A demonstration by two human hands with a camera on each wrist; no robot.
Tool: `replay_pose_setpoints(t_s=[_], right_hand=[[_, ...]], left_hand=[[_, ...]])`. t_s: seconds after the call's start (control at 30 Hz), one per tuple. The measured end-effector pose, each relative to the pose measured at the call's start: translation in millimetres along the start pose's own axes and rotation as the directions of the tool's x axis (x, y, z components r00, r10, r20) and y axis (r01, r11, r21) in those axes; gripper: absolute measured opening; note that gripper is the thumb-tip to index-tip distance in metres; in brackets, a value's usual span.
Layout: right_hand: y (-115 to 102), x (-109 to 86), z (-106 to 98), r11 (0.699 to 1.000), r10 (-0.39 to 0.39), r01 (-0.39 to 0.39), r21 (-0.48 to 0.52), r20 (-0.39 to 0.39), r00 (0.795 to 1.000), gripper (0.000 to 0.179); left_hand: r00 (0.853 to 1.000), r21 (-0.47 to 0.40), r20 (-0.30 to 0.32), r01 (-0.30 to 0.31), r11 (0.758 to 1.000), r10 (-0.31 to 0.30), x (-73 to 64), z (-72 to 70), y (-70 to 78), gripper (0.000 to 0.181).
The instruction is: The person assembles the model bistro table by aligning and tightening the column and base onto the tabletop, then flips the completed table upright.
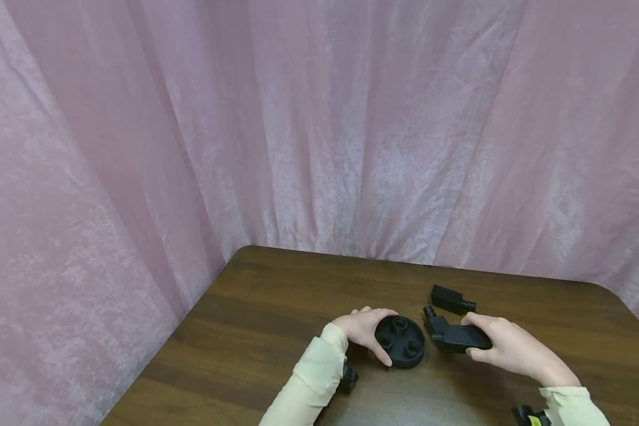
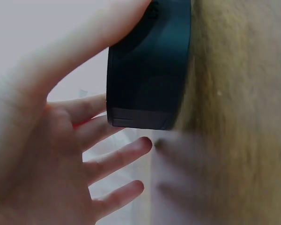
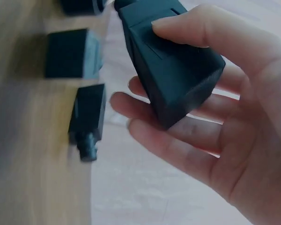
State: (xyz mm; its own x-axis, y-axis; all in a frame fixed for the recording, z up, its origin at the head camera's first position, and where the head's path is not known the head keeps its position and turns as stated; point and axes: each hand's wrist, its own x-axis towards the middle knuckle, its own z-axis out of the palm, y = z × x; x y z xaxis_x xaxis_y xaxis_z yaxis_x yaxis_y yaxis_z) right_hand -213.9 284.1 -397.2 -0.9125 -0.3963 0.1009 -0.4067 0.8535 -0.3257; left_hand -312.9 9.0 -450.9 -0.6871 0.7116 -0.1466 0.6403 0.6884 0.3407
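Observation:
A round black base with three raised sockets on its top is gripped at its left side by my left hand. The left wrist view shows the thumb along the base's side, with the lower fingers spread apart. My right hand holds a black block, thumb on one broad face and fingers beneath. In the right wrist view the held block is tilted, raised off the table. A second black block stands just beyond it, its stubby peg showing in the head view.
Another black block with a ridged peg lies on the table farther back, behind the right hand. The brown wooden table has rounded back corners. Pink curtains hang behind it and along the left.

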Motion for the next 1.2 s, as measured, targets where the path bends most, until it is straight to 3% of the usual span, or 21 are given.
replay_pose_setpoints(t_s=[0.37,0.7,1.0,1.2], right_hand=[[-19,31.8,5,0.999,-0.043,0.040,-0.029,-0.100,0.994,0.036],[-33,45.6,10,0.998,-0.060,0.062,0.026,-0.095,0.994,0.040],[-37,45.0,13,0.996,-0.085,0.088,0.028,-0.097,0.992,0.044],[-37,43.5,10,0.994,-0.090,0.093,0.056,-0.047,0.995,0.053]], left_hand=[[0.998,-0.098,-0.046,0.047,0.994,-0.052,0.7,7.0,-3.6,0.098],[0.995,-0.104,-0.077,0.056,0.993,-0.064,1.3,7.6,-6.7,0.096],[0.994,-0.136,-0.064,0.076,0.988,-0.085,0.1,8.3,-8.2,0.097],[0.994,-0.130,-0.052,0.086,0.988,-0.093,0.3,8.4,-10.0,0.097]])
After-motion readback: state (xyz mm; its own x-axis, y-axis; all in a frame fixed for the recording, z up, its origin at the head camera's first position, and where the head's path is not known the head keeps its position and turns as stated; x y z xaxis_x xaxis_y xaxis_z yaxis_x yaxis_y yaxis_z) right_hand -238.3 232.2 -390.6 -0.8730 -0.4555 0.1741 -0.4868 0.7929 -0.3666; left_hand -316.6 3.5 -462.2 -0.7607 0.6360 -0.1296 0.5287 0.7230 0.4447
